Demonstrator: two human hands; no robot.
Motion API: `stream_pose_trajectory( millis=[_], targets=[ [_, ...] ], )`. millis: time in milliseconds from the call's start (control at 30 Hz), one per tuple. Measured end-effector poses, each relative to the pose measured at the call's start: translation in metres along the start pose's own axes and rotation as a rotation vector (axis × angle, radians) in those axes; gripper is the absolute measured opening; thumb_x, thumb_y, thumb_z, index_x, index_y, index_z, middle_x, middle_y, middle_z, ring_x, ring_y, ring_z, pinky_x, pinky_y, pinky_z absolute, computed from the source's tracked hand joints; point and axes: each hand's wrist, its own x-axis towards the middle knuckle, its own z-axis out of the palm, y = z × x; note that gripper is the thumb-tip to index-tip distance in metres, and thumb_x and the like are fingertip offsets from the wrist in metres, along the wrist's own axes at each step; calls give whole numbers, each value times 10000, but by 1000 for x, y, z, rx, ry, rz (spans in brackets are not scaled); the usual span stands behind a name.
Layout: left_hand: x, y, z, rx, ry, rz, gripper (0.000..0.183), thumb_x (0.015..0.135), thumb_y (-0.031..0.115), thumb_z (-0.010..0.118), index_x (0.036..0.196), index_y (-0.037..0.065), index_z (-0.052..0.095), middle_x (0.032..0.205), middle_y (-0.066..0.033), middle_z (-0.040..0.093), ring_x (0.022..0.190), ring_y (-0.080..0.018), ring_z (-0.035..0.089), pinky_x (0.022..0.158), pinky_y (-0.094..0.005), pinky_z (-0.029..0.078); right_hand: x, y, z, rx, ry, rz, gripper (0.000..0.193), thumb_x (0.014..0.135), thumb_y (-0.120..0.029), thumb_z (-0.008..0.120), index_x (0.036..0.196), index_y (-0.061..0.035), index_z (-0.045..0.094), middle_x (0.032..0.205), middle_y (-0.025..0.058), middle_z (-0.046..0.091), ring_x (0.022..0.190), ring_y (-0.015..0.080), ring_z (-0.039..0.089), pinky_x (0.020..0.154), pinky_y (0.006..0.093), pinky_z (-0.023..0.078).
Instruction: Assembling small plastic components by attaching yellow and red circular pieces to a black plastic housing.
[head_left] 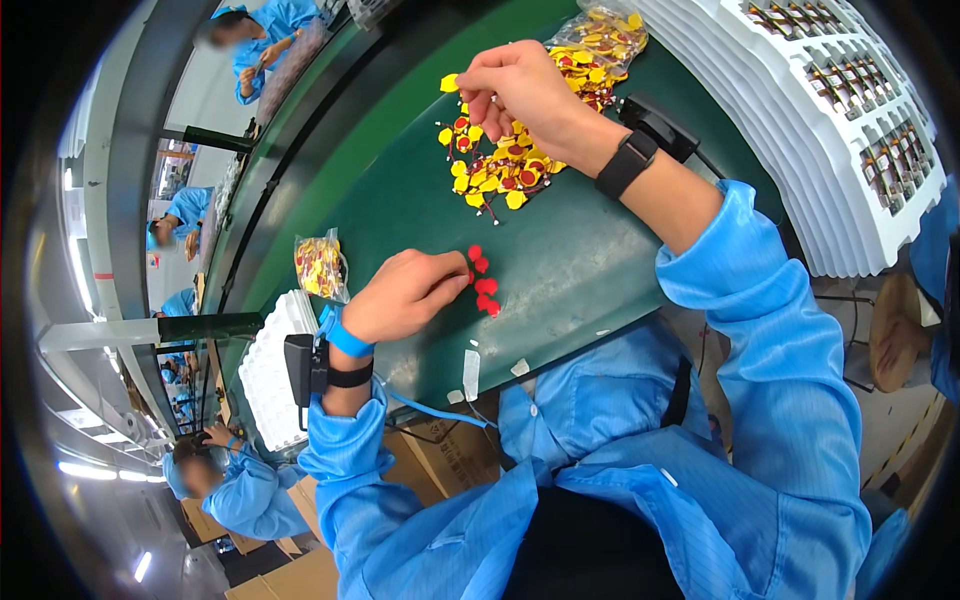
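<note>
My left hand [405,295] rests on the green table mat [400,190], fingertips pinched on a small red part beside a cluster of red parts [484,283]. My right hand [515,88] reaches further out over a loose pile of yellow and red tagged parts [495,165], its fingers curled and pinching at one of them. A black wristband sits on my right wrist, a blue strap and a black band on my left.
A clear bag of yellow-red parts [321,266] lies left of my left hand; another bag [598,40] is behind the pile. Stacked white trays [830,120] with components stand at right, a white tray [268,370] at left. Other workers in blue sit along the left.
</note>
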Motion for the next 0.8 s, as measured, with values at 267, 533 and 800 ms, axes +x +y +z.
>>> stream_pose_trajectory(
  millis=[267,533,800],
  targets=[
    [4,9,12,68,205,9,147,830,90,630,764,-16,552,572,-139,445,489,-263,453,490,-365,354,1,2,4,48,37,-6,209,863,-50,597,679,49,609,570,126,608,396,168,566,374,287,448],
    [6,35,16,-82,311,-49,100,721,-12,663,787,-16,588,714,-61,572,643,-140,537,579,-271,426,1,8,2,117,47,-56,194,836,1,568,659,71,601,566,134,603,450,183,604,390,316,464],
    [-4,22,17,-37,400,17,150,723,-19,641,694,-18,494,660,-84,507,620,-197,488,589,-309,361,-8,-1,2,50,19,-88,183,833,6,569,684,101,614,554,163,612,392,199,583,379,326,436]
  ],
)
